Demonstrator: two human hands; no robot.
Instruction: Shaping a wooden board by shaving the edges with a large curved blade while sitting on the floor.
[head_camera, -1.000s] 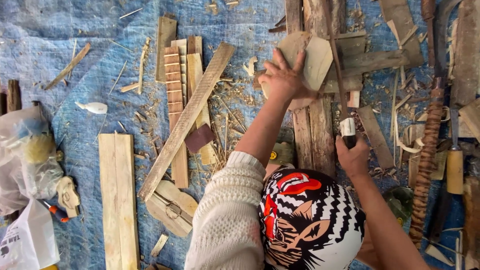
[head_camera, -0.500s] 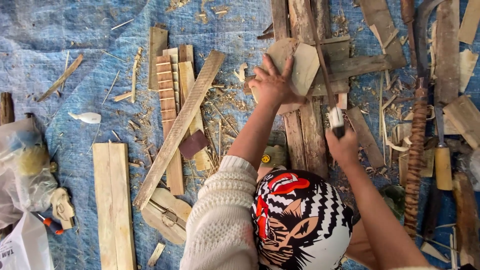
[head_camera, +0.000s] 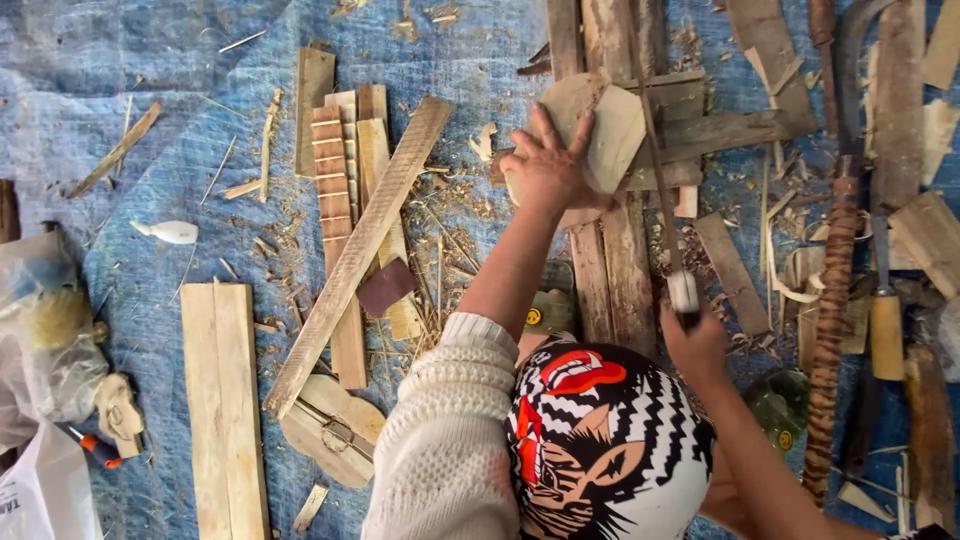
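The left hand (head_camera: 548, 170) lies flat with fingers spread on a rounded, pale wooden piece (head_camera: 600, 130), pressing it down onto the long planks (head_camera: 610, 270) that run away from the person along the blue tarp (head_camera: 150, 80). The right hand (head_camera: 695, 345) is closed in a fist around the white-banded handle of a thin saw blade (head_camera: 655, 160), which stretches straight forward from that hand and crosses the right edge of the wooden piece, just beside the left hand's fingertips. The blade's long axis runs away from the body, roughly parallel to the planks beneath, and the wooden piece sits ahead of both hands' wrists, with the left hand directly on it and the right hand well behind it, nearer the body.

To the left of the left hand, a long light batten (head_camera: 360, 250) lies slanted across several short slats (head_camera: 335, 180), with shavings scattered between. Further left and nearer the body lie a pair of flat boards (head_camera: 222, 400) and a round wooden part with a metal clasp (head_camera: 330, 430). Right of the right hand a spiral-wrapped stick (head_camera: 830, 330) lies lengthwise, and beside it a tool with a yellow wooden handle (head_camera: 885, 335). At the far left edge clear plastic bags (head_camera: 45, 340) hold pale lumps and odds and ends that are too unclear to name.
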